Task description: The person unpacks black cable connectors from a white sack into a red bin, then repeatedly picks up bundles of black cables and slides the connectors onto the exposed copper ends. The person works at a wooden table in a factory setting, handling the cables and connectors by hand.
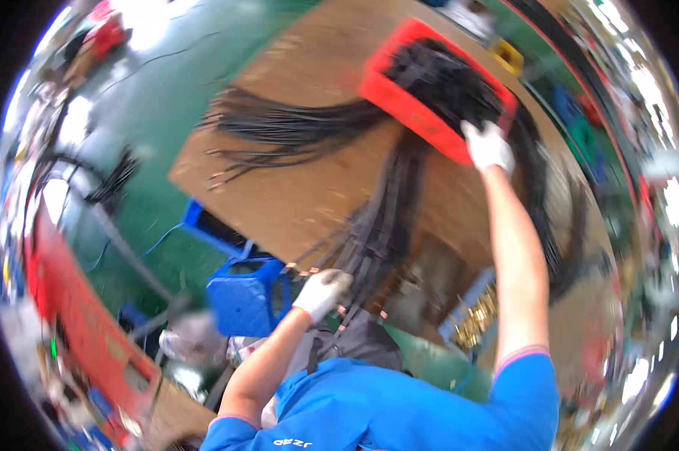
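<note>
My left hand (pixel 323 295), in a white glove, is at the near ends of a bundle of black cables (pixel 381 218) with copper-coloured tips. Its fingers are curled, and blur hides what is between them. Across the table, my gloved right hand (pixel 491 147) reaches over the near right corner of a red plastic bin (pixel 415 116). The fingers of that hand are spread at the edge of the black parts (pixel 441 79) heaped in the bin. The cable bundle runs from the bin toward me and hangs past the table's near edge.
More black cables (pixel 294 120) fan out left on the brown table (pixel 294 203), and others (pixel 536 188) run down the right. Blue stools (pixel 242 297) stand left of me. A tray of brass-coloured parts (pixel 478 316) sits below the table edge. A yellow container (pixel 507 56) is beyond the bin.
</note>
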### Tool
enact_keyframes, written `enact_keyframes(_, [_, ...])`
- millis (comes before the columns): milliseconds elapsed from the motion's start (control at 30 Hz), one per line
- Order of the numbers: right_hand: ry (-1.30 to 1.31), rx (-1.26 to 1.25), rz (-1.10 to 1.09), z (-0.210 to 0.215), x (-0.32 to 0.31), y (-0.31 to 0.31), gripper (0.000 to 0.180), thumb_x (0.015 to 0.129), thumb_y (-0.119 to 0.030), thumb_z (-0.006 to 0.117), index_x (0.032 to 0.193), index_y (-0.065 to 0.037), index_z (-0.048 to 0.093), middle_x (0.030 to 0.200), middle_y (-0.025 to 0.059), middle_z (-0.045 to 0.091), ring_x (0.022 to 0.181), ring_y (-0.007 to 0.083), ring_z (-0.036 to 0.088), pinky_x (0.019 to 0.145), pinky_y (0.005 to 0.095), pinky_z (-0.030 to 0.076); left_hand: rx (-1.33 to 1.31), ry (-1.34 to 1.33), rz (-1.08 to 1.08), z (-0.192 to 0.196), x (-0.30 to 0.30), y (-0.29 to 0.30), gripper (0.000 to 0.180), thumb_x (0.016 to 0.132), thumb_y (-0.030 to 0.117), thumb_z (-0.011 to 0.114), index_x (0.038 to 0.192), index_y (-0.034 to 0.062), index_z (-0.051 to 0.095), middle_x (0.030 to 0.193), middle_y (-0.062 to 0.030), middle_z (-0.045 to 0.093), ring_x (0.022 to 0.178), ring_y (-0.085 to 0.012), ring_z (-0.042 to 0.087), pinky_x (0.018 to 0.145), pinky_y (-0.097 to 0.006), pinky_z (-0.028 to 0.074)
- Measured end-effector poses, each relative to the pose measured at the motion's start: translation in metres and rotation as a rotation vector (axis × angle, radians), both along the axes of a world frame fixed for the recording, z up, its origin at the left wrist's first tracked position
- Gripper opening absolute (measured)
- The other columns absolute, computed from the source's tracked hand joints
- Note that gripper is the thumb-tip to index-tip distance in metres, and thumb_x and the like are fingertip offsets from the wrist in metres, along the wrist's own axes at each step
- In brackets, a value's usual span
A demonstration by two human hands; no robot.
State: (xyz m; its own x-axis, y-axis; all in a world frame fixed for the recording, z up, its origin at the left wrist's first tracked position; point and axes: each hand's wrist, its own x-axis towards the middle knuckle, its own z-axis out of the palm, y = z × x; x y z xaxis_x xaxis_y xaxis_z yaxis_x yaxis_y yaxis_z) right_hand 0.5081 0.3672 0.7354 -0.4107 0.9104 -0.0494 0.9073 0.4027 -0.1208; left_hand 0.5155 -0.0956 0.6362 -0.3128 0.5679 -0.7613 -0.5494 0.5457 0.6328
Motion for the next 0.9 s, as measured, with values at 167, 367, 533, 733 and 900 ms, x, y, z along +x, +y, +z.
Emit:
enact_keyframes(167, [0.05, -0.068, -0.05, -0.055, 0.003, 0.045, 0.082, 0.088, -0.059, 0.072, 0.142, 0.001, 0.06, 0.143, 0.0257, 0.062, 0.135, 0.0421, 0.059, 0.111, 0.0497, 0.046, 0.074, 0.323, -0.235, -0.029, 0.0, -0.006, 0.052, 0.102, 0.043, 0.058, 0.131, 0.0005, 0.068, 0.115, -0.014, 0.075, 0.093, -0.0229, 0.072, 0.084, -0.036, 0.058])
enact_keyframes(367, [0.537, -0.132, -0.161, -0.119, 0.006, 0.091, 0.084, 0.078, -0.022, 0.079, 0.151, 0.005, 0.047, 0.144, 0.0216, 0.062, 0.129, 0.0332, 0.062, 0.114, 0.0392, 0.044, 0.13, 0.346, -0.139, -0.032, 0.007, -0.015, 0.054, 0.101, 0.041, 0.057, 0.133, -0.0014, 0.067, 0.113, -0.0144, 0.075, 0.098, -0.0219, 0.07, 0.091, -0.037, 0.054])
enact_keyframes(533, [0.824, -0.519, 0.037, -0.084, 0.056, 0.008, 0.029, 0.088, -0.022, 0.068, 0.113, -0.01, 0.064, 0.088, 0.0016, 0.06, 0.075, 0.0124, 0.057, 0.061, 0.0285, 0.047, 0.199, 0.214, -0.142, -0.004, -0.007, -0.009, 0.048, 0.101, 0.038, 0.058, 0.126, -0.0007, 0.07, 0.092, -0.0057, 0.072, 0.08, -0.015, 0.066, 0.074, -0.034, 0.054])
enact_keyframes(733, [0.884, -0.857, -0.066, -0.071, 0.14, -0.209, 0.019, 0.099, -0.015, 0.068, 0.115, -0.005, 0.068, 0.102, 0.0015, 0.067, 0.086, 0.0125, 0.062, 0.077, 0.0291, 0.053, 0.269, 0.226, -0.471, -0.004, -0.025, -0.006, 0.058, 0.091, 0.042, 0.069, 0.132, 0.0002, 0.07, 0.124, -0.0132, 0.075, 0.115, -0.0254, 0.068, 0.097, -0.038, 0.056])
enact_keyframes(900, [0.669, -0.896, 0.121, -0.048, 0.193, -0.311, 0.034, 0.096, -0.008, 0.071, 0.128, 0.004, 0.066, 0.116, 0.0098, 0.072, 0.103, 0.0203, 0.067, 0.097, 0.0347, 0.053, 0.398, 0.136, -0.515, 0.036, -0.037, 0.007, 0.052, 0.092, 0.04, 0.07, 0.128, 0.0034, 0.072, 0.115, -0.0132, 0.077, 0.096, -0.0201, 0.072, 0.072, -0.037, 0.062])
